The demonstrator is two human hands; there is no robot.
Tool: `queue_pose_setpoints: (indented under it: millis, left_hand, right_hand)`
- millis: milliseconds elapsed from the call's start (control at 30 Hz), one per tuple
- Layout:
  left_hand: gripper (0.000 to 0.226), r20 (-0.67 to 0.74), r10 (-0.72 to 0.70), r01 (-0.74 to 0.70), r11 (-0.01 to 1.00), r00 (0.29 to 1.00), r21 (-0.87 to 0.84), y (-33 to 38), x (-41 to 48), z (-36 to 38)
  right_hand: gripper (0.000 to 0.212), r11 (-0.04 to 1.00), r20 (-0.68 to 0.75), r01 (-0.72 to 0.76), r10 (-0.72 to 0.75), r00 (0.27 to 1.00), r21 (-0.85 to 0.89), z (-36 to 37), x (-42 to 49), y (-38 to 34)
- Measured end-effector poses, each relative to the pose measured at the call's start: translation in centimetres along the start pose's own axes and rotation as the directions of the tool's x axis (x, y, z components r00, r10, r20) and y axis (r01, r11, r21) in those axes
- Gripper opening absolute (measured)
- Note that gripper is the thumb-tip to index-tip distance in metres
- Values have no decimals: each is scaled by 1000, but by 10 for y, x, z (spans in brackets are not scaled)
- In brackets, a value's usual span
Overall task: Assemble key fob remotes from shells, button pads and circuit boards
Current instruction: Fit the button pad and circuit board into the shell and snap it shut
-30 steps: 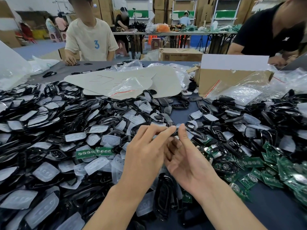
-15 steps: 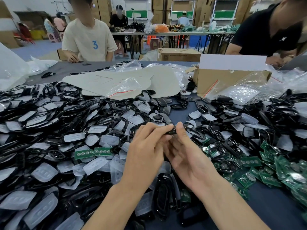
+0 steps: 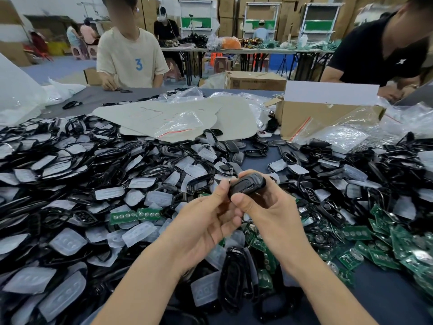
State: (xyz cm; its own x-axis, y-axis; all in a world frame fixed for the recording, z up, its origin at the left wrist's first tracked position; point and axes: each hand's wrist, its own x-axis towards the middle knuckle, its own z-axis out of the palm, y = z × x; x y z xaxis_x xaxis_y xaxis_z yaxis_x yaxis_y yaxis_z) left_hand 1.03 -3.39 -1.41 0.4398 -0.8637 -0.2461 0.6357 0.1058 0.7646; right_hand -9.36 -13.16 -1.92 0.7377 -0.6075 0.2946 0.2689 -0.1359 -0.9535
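A black key fob (image 3: 247, 186) is held up over the middle of the table between both hands. My right hand (image 3: 269, 207) grips it with thumb below and fingers curled behind. My left hand (image 3: 206, 221) pinches its left end with thumb and fingertips. Black shells (image 3: 70, 165) and translucent white button pads (image 3: 68, 241) lie heaped to the left and in front. Green circuit boards (image 3: 375, 245) are piled at the right, and two more (image 3: 134, 215) lie among the pads on the left.
A cardboard box (image 3: 323, 118) with clear plastic bags (image 3: 339, 137) stands at the back right. Flat grey cardboard sheets (image 3: 164, 116) lie at the back centre. Two people work at the far side of the table. Bare blue tabletop (image 3: 386, 294) shows at the front right.
The fob was turned from edge-on to its broad face showing. Both hands rotated, with palms now more toward me, and stayed at the same spot over the table.
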Motion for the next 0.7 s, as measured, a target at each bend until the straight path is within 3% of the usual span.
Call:
queue_pose_setpoints:
  millis: [100, 167, 300, 367, 500, 700]
  left_hand:
    - [54, 65, -75, 76, 997, 995, -19, -1, 0, -5]
    - [48, 76, -55, 57, 998, 996, -20, -3, 1, -6]
    - [36, -4, 141, -141, 990, 990, -10, -8, 6, -2]
    - [37, -50, 292, -285, 951, 955, 120, -10, 6, 0]
    - [29, -6, 587, -487, 678, 810, 551, -16, 1, -4]
    - [24, 177, 793, -594, 267, 583, 759, -20, -1, -3]
  right_hand:
    - [31, 1000, 36, 20, -20, 999, -12, 0, 0, 0]
    - [32, 999, 56, 25, -24, 998, -20, -1, 0, 0]
    - [37, 1000, 98, 15, -18, 995, 27, -3, 3, 3]
    - [39, 996, 96, 6, -14, 995, 87, -4, 5, 5]
    - [25, 995, 22, 18, -20, 1000, 99, -5, 5, 5]
    - [17, 995, -34, 19, -15, 999, 100, -3, 0, 3]
